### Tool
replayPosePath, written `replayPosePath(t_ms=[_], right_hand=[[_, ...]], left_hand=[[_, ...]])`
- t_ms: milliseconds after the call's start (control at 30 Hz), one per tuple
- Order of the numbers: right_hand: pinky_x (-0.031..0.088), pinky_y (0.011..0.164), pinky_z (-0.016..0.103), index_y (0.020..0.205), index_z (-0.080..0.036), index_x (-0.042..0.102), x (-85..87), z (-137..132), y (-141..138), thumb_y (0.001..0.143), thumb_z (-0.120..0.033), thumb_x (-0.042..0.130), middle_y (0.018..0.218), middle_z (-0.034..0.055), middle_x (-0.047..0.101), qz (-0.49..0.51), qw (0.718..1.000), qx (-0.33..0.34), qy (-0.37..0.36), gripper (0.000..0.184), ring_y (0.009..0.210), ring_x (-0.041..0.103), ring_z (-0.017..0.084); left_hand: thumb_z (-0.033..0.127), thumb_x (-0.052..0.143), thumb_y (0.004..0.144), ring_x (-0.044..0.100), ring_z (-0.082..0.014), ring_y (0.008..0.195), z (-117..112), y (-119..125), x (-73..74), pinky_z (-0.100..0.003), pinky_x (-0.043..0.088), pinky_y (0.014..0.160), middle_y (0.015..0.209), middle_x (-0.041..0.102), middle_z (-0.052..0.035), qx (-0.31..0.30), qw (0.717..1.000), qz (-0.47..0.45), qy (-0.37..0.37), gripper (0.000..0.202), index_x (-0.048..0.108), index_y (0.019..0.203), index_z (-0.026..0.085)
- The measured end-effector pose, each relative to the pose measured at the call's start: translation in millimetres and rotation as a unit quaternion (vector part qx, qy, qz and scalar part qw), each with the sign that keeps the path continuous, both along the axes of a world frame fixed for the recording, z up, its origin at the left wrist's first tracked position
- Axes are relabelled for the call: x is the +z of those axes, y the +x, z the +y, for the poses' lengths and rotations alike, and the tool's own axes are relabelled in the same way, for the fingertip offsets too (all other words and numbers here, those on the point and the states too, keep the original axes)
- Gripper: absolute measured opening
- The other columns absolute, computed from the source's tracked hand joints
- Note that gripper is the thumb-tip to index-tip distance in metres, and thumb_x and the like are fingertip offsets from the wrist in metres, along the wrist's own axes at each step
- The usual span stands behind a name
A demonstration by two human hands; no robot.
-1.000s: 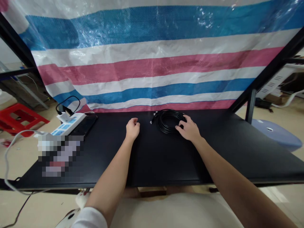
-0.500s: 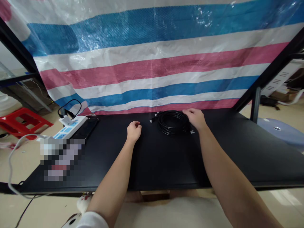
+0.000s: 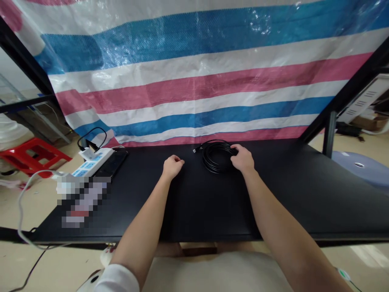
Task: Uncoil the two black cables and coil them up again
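A coil of black cable (image 3: 209, 161) lies on the black tabletop (image 3: 209, 202) in front of me. A plug end (image 3: 196, 150) sticks out from the coil's left side. My right hand (image 3: 243, 159) is closed on the right edge of the coil, its fingertips over the loops. To the left of the coil, my left hand (image 3: 172, 166) rests just above or on the table with its fingers curled in. Nothing shows between them, and it is apart from the cable.
On the left stand a white power strip (image 3: 94, 160) with plugs and a dark phone-like slab (image 3: 114, 164); a blurred patch (image 3: 88, 202) lies nearer. A striped plastic sheet (image 3: 194, 85) hangs behind the table. Beyond are a red stool (image 3: 33, 152) and a bluish stool (image 3: 364, 166).
My right hand has moved a little left and down and now covers the coil's right edge, where white ends showed before. My left hand has shifted slightly to the right.
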State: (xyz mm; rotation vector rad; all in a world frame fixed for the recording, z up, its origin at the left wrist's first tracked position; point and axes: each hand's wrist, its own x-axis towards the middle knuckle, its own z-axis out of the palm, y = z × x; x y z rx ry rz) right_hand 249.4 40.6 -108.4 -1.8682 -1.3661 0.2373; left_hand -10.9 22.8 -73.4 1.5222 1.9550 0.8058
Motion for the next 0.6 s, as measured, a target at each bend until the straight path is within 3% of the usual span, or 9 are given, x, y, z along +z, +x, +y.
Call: replayPosePath(t_ms=[200,400,500,600], right_hand=[[0.046,0.082,0.045,0.1,-0.023,0.064,6.8,-2,-5,0.056,-0.01,0.058,0.097,0.011,0.06,0.003,0.996,-0.086,-0.016,0.046,0.094,0.057,0.03],[0.045,0.09,0.045,0.111,-0.013,0.06,12.9,-4,-6,0.068,-0.019,0.057,0.105,0.0156,0.063,0.019,0.993,-0.118,0.015,0.044,0.104,0.055,0.031],[0.044,0.092,0.046,0.098,-0.011,0.065,10.4,-1,-1,0.067,-0.022,0.058,0.095,0.0159,0.065,0.031,0.989,-0.144,0.03,0.034,0.1,0.057,0.031],[0.046,0.087,0.045,0.074,-0.017,0.065,6.8,3,8,0.063,-0.022,0.059,0.075,0.0092,0.063,0.079,0.984,-0.158,0.038,0.014,0.085,0.06,0.029]], left_hand=[[0.021,0.068,0.065,0.06,-0.0223,0.071,6,-2,6.4,-0.03,0.043,0.066,0.062,0.061,-0.0033,-0.032,0.999,0.005,-0.02,0.022,0.052,0.049,0.022],[0.02,0.066,0.065,0.059,-0.02,0.068,5,-7,0.4,-0.03,0.042,0.067,0.056,0.057,-0.0007,-0.038,0.999,-0.03,0.021,0.02,0.053,0.049,0.022],[0.021,0.063,0.067,0.058,-0.0185,0.067,3,-7,-3.0,-0.03,0.042,0.068,0.055,0.056,0.0009,-0.04,0.998,-0.036,0.033,0.02,0.052,0.05,0.023],[0.022,0.061,0.069,0.058,-0.0174,0.066,2,-8,-5.3,-0.029,0.043,0.069,0.057,0.057,0.0015,-0.051,0.997,-0.048,0.035,0.018,0.053,0.052,0.022]])
